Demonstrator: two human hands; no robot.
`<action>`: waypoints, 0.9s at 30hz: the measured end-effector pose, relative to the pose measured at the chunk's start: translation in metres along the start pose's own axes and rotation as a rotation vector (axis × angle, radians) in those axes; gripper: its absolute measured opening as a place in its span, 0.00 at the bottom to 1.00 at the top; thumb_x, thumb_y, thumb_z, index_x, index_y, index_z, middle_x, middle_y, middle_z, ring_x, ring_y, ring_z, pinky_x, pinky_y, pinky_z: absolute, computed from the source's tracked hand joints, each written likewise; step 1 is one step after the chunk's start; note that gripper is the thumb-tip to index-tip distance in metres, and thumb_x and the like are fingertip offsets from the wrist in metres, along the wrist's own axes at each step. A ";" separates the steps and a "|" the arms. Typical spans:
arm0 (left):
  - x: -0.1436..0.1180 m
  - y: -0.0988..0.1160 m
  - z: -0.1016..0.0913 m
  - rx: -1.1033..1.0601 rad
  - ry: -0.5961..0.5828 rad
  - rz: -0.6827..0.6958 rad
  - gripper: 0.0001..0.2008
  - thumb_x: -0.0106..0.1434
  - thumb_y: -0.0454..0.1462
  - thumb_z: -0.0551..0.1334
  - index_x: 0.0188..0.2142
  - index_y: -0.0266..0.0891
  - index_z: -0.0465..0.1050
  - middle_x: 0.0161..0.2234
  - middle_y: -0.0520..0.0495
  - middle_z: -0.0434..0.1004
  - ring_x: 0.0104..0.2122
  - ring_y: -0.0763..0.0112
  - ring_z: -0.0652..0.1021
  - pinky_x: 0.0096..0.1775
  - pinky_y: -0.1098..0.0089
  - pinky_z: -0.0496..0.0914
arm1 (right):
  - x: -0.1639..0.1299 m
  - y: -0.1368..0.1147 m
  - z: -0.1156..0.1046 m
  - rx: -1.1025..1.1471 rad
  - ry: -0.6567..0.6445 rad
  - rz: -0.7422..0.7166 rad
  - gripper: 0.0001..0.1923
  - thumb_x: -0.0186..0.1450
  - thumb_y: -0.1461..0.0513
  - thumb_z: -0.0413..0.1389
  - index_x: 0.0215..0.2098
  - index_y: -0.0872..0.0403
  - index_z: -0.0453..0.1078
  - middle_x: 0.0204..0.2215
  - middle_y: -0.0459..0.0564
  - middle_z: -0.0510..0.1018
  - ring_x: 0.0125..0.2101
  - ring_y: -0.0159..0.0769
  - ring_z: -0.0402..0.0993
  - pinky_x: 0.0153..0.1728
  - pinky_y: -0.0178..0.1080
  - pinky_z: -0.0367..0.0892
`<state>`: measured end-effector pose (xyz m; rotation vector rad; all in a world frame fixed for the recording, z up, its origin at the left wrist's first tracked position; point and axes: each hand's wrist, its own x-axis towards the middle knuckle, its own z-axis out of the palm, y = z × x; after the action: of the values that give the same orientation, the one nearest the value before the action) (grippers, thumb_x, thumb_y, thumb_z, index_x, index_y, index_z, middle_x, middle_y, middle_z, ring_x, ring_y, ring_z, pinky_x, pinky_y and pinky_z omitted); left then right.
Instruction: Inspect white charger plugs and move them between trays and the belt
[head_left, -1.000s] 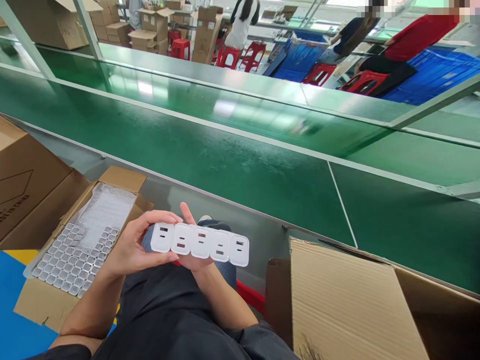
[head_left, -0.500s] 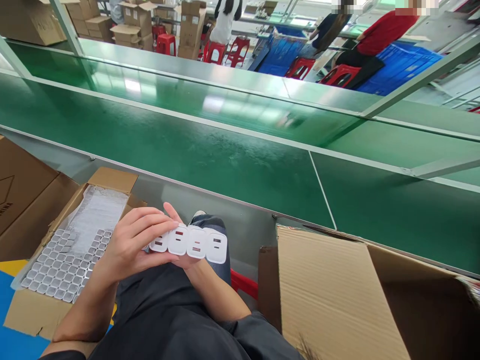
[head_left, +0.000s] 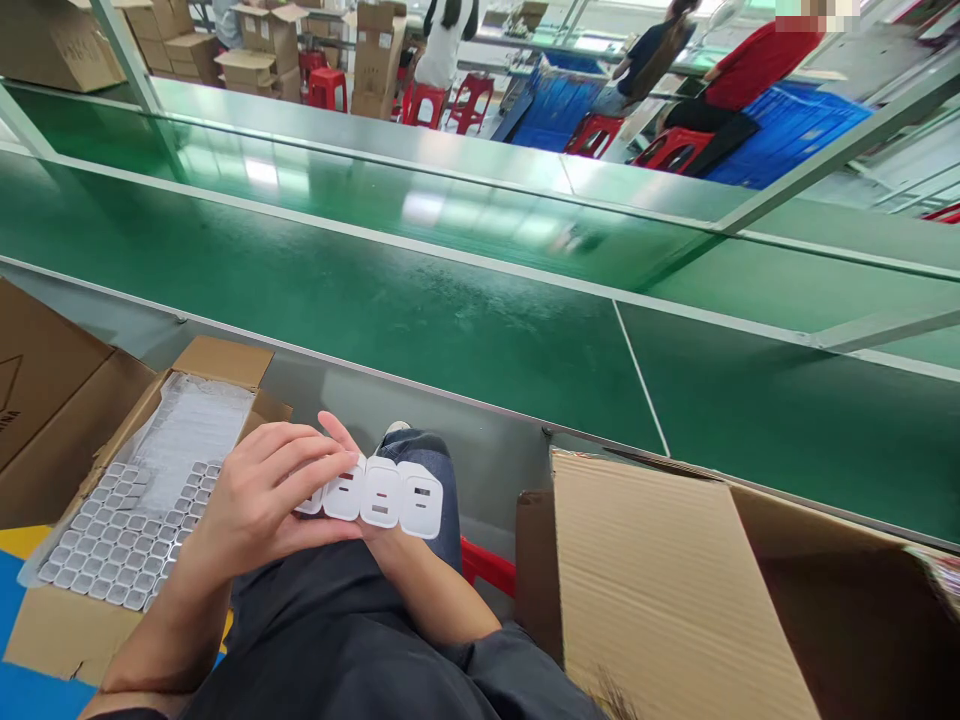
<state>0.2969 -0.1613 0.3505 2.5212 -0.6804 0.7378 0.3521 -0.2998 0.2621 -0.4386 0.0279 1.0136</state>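
A row of several white charger casings (head_left: 380,492), each with two port slots in its face, is held in front of my lap. My left hand (head_left: 266,485) is wrapped over the row's left end, fingers on top and thumb along the lower edge. Behind and under the same row is my right hand (head_left: 339,430), mostly hidden; one finger sticks up past the casings and the wrist shows below them. To the left, an open carton (head_left: 67,630) holds many similar small casings (head_left: 112,540) in tight rows, with a translucent plastic sheet (head_left: 187,425) over part of them.
A long green workbench (head_left: 390,290) with metal rails runs across ahead. At my right stands a large open cardboard box (head_left: 652,580); another box (head_left: 52,390) is at far left. Beyond the bench are people, red stools (head_left: 328,88) and blue bins (head_left: 559,100).
The row of casings has shifted slightly left and down, its right end dipping a little. Both hands stay on it.
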 end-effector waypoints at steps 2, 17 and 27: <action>-0.002 0.001 0.000 0.010 -0.007 0.002 0.27 0.58 0.50 0.71 0.53 0.43 0.71 0.42 0.45 0.82 0.44 0.60 0.79 0.46 0.61 0.72 | -0.004 0.000 0.002 -0.040 0.012 -0.027 0.33 0.55 0.49 0.68 0.57 0.47 0.71 0.43 0.45 0.78 0.40 0.38 0.78 0.51 0.47 0.69; -0.016 -0.012 0.003 -0.113 -0.047 0.077 0.24 0.62 0.47 0.69 0.55 0.45 0.70 0.50 0.43 0.80 0.53 0.58 0.76 0.63 0.50 0.62 | -0.030 -0.019 0.011 -0.487 0.032 -0.329 0.35 0.55 0.64 0.68 0.59 0.42 0.69 0.50 0.45 0.76 0.51 0.37 0.73 0.61 0.44 0.61; -0.019 -0.016 0.014 0.065 0.024 -0.239 0.23 0.64 0.46 0.67 0.55 0.41 0.71 0.47 0.43 0.81 0.44 0.61 0.80 0.47 0.62 0.70 | 0.007 0.026 0.014 0.147 0.032 -0.131 0.27 0.50 0.43 0.68 0.42 0.48 0.77 0.46 0.48 0.81 0.49 0.40 0.74 0.54 0.44 0.69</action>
<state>0.2968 -0.1499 0.3249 2.5882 -0.3436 0.7129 0.3315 -0.2771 0.2645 -0.3180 0.1006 0.8693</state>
